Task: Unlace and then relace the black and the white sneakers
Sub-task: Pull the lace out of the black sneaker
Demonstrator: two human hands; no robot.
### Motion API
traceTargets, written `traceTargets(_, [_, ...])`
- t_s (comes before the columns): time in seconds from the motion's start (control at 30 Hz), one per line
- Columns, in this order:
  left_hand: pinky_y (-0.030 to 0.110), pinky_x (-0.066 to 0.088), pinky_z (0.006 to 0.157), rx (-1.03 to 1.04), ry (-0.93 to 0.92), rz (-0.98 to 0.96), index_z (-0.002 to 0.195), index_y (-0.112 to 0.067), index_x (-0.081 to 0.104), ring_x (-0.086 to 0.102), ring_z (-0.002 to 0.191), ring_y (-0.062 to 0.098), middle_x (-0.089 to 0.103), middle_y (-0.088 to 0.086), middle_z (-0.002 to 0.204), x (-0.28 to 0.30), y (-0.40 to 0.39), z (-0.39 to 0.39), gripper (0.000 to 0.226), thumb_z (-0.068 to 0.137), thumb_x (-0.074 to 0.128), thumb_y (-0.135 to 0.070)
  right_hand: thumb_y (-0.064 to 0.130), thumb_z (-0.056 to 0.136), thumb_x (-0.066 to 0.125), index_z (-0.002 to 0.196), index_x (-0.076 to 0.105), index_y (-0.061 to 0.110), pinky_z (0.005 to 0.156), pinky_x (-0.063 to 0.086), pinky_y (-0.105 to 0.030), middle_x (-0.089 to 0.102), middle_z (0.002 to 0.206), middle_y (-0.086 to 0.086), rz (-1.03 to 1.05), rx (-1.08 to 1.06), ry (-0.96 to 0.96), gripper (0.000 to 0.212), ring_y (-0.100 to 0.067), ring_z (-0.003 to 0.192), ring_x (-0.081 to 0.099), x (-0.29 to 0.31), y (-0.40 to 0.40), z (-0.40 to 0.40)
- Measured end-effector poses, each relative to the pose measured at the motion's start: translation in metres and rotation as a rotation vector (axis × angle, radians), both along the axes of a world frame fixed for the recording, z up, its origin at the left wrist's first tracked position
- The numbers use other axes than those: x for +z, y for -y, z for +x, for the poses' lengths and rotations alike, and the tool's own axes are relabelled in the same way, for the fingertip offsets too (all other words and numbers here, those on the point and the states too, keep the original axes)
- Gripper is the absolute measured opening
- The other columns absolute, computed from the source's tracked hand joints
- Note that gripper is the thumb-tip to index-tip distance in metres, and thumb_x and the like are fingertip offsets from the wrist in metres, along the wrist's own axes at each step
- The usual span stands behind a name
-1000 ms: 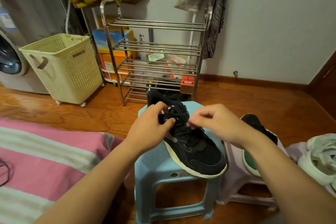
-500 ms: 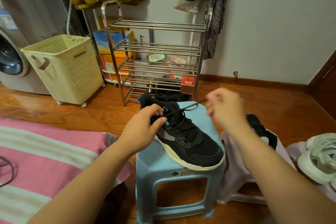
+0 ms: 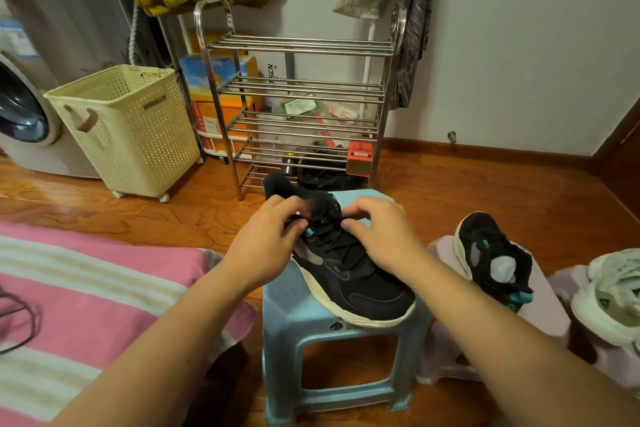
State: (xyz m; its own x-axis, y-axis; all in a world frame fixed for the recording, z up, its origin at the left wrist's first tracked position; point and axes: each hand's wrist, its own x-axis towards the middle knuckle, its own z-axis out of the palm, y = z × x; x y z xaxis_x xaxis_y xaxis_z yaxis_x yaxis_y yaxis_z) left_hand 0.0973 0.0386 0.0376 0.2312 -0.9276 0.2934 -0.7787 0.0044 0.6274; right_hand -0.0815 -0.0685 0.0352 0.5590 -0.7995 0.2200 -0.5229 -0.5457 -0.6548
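A black suede-and-mesh sneaker with a cream sole (image 3: 349, 274) lies on top of a pale blue plastic stool (image 3: 311, 333) just below the middle of the frame, its toe pointing toward the lower right and its heel toward the metal rack behind. The left hand (image 3: 268, 243) sits over the collar end of the shoe, fingers curled, thumb and forefinger pinching at the black lace (image 3: 320, 220) near the top eyelets. The right hand (image 3: 382, 234) comes in from the right side of the shoe, fingers bent down onto the lacing; it seems to pinch the lace too, though the exact hold is hidden by the fingers. To the right, a second black sneaker with teal trim (image 3: 493, 255) rests on a pale lilac plastic stool (image 3: 443, 250), well apart from the first. At the right edge a white mesh sneaker (image 3: 613, 291) shows in part. A pink-and-white striped cloth (image 3: 86, 288) fills the lower left; a cream perforated laundry basket (image 3: 131, 132) and a chrome wire shoe rack (image 3: 301, 94) stand in the upper half
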Motion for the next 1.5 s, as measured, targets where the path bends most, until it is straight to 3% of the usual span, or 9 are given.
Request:
traceTargets(0.27, [0.027, 0.048, 0.082, -0.063, -0.127, 0.025, 0.094, -0.035, 0.058, 0.054, 0.095, 0.006, 0.054, -0.009, 0.102, 0.0, -0.008, 0.017, 0.02, 0.1, 0.06, -0.016, 0.016, 0.095, 0.066, 0.091, 0.06, 0.013, 0.082, 0.051, -0.035, 0.059, 0.086, 0.004, 0.099, -0.646, 0.313, 0.008, -0.014, 0.081, 0.055, 0.028, 0.056, -0.06])
traceTargets(0.33, [0.025, 0.046, 0.082, -0.07, -0.114, 0.024, 0.094, -0.033, 0.059, 0.053, 0.096, 0.004, 0.053, -0.011, 0.103, 0.001, -0.007, 0.016, 0.019, 0.099, 0.061, -0.014, 0.016, 0.096, 0.063, 0.091, 0.061, 0.013, 0.086, 0.053, -0.041, 0.062, 0.089, 0.0, 0.161, -0.772, 0.064, 0.007, -0.017, 0.083, 0.058, 0.013, 0.068, -0.081])
traceTargets(0.43, [0.013, 0.039, 0.081, -0.062, -0.02, -0.044, 0.095, -0.034, 0.06, 0.052, 0.099, 0.001, 0.05, -0.014, 0.108, 0.002, -0.005, 0.011, 0.025, 0.097, 0.063, -0.01, 0.009, 0.093, 0.064, 0.116, 0.061, 0.019, 0.083, 0.051, -0.036, 0.059, 0.12, -0.005, 0.184, -0.534, -0.229, 0.025, -0.023, 0.102, 0.059, 0.001, 0.061, -0.07])
traceTargets(0.63, [0.012, 0.037, 0.084, -0.093, -0.185, 0.004, 0.086, -0.019, 0.057, 0.047, 0.09, -0.002, 0.045, -0.006, 0.11, 0.009, -0.009, 0.003, 0.019, 0.091, 0.064, -0.002, 0.019, 0.092, 0.07, 0.13, 0.063, 0.031, 0.102, 0.035, -0.016, 0.048, 0.129, 0.012, 0.016, 0.245, -0.002, 0.04, -0.002, 0.12, 0.045, 0.019, -0.007, -0.008])
traceTargets(0.83, [0.042, 0.042, 0.093, -0.167, -1.005, -0.039, 0.061, -0.022, 0.06, 0.062, 0.097, 0.013, 0.065, -0.002, 0.105, 0.025, -0.025, 0.012, 0.009, 0.055, 0.066, -0.018, 0.022, 0.091, 0.07, 0.098, 0.063, 0.024, 0.091, 0.049, -0.038, 0.055, 0.105, 0.01, -0.15, 0.17, 0.061, 0.01, -0.009, 0.099, 0.054, 0.007, 0.003, 0.004])
traceTargets(1.0, [0.042, 0.046, 0.091, -0.337, -1.194, -0.161, 0.065, -0.018, 0.054, 0.062, 0.09, 0.025, 0.062, 0.008, 0.085, 0.045, -0.046, 0.033, 0.028, 0.054, 0.08, -0.024, 0.015, 0.096, 0.063, 0.094, 0.063, 0.015, 0.082, 0.051, -0.036, 0.067, 0.096, 0.0, 0.111, -0.043, 0.173, 0.002, -0.019, 0.092, 0.063, 0.012, 0.018, -0.003])
traceTargets(1.1, [0.027, 0.049, 0.072, -0.215, -0.822, -0.007, 0.063, -0.018, 0.058, 0.058, 0.07, 0.018, 0.055, 0.006, 0.066, 0.043, -0.055, 0.049, 0.022, 0.076, 0.076, -0.02, 0.004, 0.094, 0.061, 0.086, 0.062, 0.021, 0.082, 0.055, -0.042, 0.069, 0.094, -0.007, 0.232, -0.183, 0.083, 0.018, -0.027, 0.093, 0.067, 0.005, 0.034, -0.019])
traceTargets(1.27, [0.023, 0.049, 0.1, -0.486, -0.019, 1.082, 0.121, -0.037, 0.072, 0.064, 0.107, -0.005, 0.07, -0.012, 0.124, 0.001, -0.076, 0.048, 0.043, 0.084, 0.073, -0.059, -0.018, 0.086, 0.041, 0.074, 0.073, 0.027, 0.081, 0.045, -0.032, 0.065, 0.121, -0.005, 0.211, -0.24, -0.248, 0.057, -0.026, 0.109, 0.06, 0.0, 0.043, -0.036])
traceTargets(1.5, [0.029, 0.055, 0.073, -0.035, -0.327, 0.159, 0.112, -0.021, 0.072, 0.07, 0.082, 0.006, 0.073, -0.008, 0.104, 0.042, -0.048, 0.047, 0.029, 0.101, 0.055, -0.001, 0.003, 0.091, 0.063, 0.101, 0.077, 0.021, 0.099, 0.035, -0.023, 0.064, 0.115, 0.005, -0.174, 0.121, -0.04, 0.025, -0.013, 0.113, 0.053, 0.029, 0.008, -0.005])
